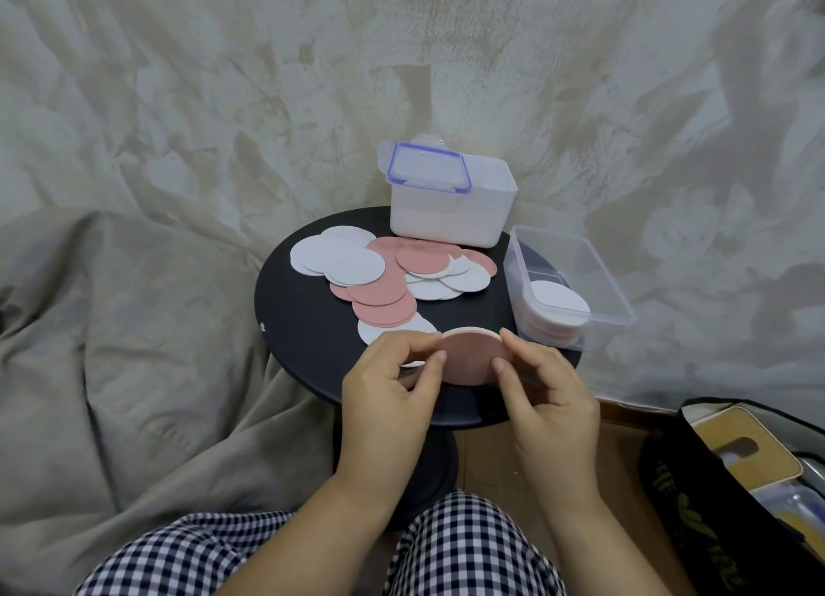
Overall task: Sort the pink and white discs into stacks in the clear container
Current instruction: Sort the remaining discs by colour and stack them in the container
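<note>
Both hands hold a small stack of pink discs upright on edge over the near side of the round black table. My left hand pinches its left rim and my right hand pinches its right rim. Loose white discs and pink discs lie overlapping across the middle of the table. The clear container stands at the table's right edge, with a stack of discs topped by a white one in its near end.
A white lidded box with a blue-trimmed lid stands at the back of the table. Beige fabric covers the surroundings. A black bag with items sits on the floor at lower right. Checked trouser legs are below.
</note>
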### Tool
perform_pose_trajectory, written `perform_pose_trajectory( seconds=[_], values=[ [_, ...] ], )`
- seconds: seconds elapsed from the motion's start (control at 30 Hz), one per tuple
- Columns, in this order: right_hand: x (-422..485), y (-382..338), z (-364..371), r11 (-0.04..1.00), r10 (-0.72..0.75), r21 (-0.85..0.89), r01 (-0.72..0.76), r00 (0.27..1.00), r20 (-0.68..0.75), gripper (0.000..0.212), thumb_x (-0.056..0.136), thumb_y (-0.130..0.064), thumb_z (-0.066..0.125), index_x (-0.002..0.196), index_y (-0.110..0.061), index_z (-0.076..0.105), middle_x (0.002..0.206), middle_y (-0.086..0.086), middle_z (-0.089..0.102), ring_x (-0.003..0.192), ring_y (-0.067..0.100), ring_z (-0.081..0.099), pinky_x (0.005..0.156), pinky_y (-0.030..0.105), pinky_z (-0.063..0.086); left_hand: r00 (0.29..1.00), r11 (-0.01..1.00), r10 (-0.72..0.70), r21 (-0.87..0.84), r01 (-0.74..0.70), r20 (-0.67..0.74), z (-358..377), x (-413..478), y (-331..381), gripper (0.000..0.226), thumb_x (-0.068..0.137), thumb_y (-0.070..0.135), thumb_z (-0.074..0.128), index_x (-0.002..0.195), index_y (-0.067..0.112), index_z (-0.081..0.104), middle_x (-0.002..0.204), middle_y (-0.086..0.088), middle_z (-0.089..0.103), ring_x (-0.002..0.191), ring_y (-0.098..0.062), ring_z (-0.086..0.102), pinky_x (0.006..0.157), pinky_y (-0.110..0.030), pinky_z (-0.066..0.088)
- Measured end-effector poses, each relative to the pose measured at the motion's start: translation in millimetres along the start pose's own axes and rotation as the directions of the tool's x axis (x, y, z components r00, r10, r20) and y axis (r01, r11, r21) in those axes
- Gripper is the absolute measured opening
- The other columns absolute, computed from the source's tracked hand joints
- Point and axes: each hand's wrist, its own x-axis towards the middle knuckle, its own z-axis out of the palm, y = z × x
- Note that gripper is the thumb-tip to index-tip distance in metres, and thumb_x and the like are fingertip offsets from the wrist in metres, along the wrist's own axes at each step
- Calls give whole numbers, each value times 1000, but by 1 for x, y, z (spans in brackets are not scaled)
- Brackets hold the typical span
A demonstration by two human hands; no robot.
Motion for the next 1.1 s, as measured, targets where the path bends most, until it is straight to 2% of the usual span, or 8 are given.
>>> perform_pose_trajectory(
  seconds=[0.23,0.37,0.5,0.63,0.7,0.87,1.0,1.1],
  values=[
    [1,5,-4,1000,4,-24,-3,1000,13,37,81,1,65,107,-25,62,99,-16,63,93,-8,59,77,2,42,994,988,112,104,-110,-15,-2,4,-6,17,76,1,72,86,15,74,85,11,68,85,1,62,75,-7,45],
    [10,2,-13,994,106,16,-107,991,80,40,82,-5,66,101,-40,62,98,-18,66,94,-4,60,79,7,45,995,993,92,71,-94,23,1,8,3,20,77,2,72,88,19,73,86,13,67,84,1,61,70,-5,44],
    [52,3,-47,956,263,88,-281,949,176,34,81,-11,67,95,-42,65,95,-14,71,94,5,65,79,21,53,983,999,35,26,-40,178,17,23,17,28,80,10,68,106,22,68,98,10,64,87,-2,60,65,-6,46],
    [112,3,-89,922,360,60,-383,903,232,25,83,-3,64,89,-26,65,84,-6,71,73,5,67,63,17,55,942,993,23,101,-60,335,46,42,21,38,81,23,68,117,27,56,109,14,52,95,-1,55,77,-21,53],
    [138,7,-104,898,427,-27,-438,859,283,20,83,-1,64,90,-19,66,86,3,71,69,7,68,62,20,57,925,989,25,125,-78,379,62,51,22,47,79,26,70,122,26,50,111,15,46,96,-1,52,82,-27,52],
    [175,23,-113,819,573,-292,-493,715,401,17,81,-2,66,96,-12,67,84,6,72,72,12,69,60,21,57,893,977,9,186,-104,450,88,64,14,67,73,31,76,130,23,41,125,9,42,109,-11,49,90,-34,49],
    [187,26,-104,811,584,-377,-448,662,470,19,82,-4,67,99,-12,67,87,7,71,72,11,68,58,18,55,909,985,18,150,-88,417,92,62,5,58,74,25,76,124,23,48,113,12,44,91,-4,56,82,-31,53],
    [192,28,-95,820,569,-429,-379,626,534,17,83,-5,65,98,-14,67,87,5,69,72,10,67,60,18,55,916,989,9,131,-68,402,92,61,1,48,75,23,75,118,24,53,107,11,50,87,-2,59,76,-27,55]
  ],
)
